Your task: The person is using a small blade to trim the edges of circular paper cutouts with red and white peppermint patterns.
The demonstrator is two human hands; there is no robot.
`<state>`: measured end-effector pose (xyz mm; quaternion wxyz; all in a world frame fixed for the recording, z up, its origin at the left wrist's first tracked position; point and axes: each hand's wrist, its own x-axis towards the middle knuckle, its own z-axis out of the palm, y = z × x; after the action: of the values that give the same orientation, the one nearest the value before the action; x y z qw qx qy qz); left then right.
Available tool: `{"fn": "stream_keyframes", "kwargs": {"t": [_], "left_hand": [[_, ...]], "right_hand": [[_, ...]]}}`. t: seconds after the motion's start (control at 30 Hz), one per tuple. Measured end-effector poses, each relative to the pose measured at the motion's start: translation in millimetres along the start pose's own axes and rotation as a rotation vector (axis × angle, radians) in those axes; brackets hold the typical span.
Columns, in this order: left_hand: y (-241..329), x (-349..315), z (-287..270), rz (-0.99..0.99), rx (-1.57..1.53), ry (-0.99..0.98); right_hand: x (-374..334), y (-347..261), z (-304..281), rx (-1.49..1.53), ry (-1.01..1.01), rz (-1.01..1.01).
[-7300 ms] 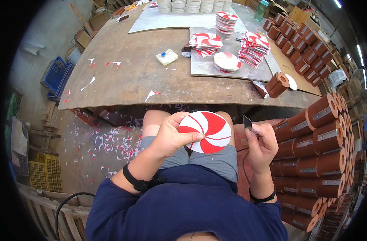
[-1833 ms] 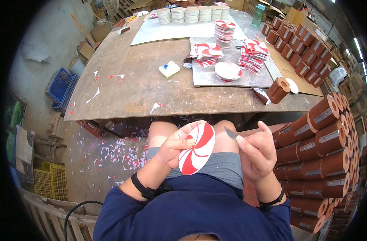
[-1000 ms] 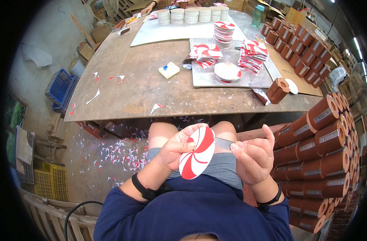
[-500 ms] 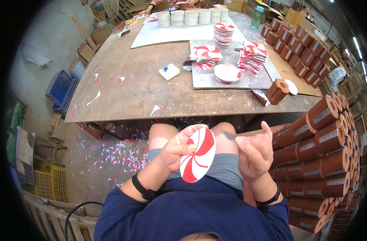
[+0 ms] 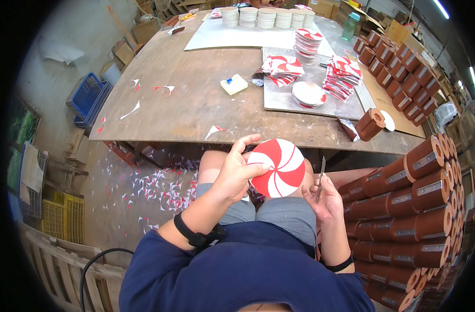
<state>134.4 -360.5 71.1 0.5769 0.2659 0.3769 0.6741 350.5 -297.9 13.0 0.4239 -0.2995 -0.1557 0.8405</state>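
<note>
A round disc [image 5: 282, 169] with red and white swirls is gripped at its left edge by my left hand [image 5: 236, 172], thumb across its face. It faces up over my lap, just short of the table edge. To its right, apart from the disc, my right hand [image 5: 326, 202] pinches a thin metal blade [image 5: 322, 167] that points upward. White round discs [image 5: 308, 93] and piles of red-and-white swirl sheets [image 5: 282, 69] [image 5: 342, 75] rest on a grey board [image 5: 279, 103] on the table.
Brown cylindrical blocks [image 5: 424, 158] are stacked close by my right arm, with more [image 5: 398, 67] at the table's right. A yellow sponge-like block [image 5: 233, 85] lies mid-table. Cut scraps [image 5: 162, 187] litter the floor. White disc stacks [image 5: 266, 18] stand at the back.
My left hand has moved the disc rightward and up, and its face now shows rounder. My right hand has drawn down and left, its blade now pointing up. The whole view has shifted slightly.
</note>
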Motion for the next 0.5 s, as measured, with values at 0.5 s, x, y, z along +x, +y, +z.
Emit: {"fn": "stream_keyframes", "kwargs": {"t": [0.5], "left_hand": [[-11.8, 2.1, -20.4, -0.250, -0.322, 0.170]], "right_hand": [[-10.8, 13.4, 7.3, 0.068, -0.187, 0.033]]}}
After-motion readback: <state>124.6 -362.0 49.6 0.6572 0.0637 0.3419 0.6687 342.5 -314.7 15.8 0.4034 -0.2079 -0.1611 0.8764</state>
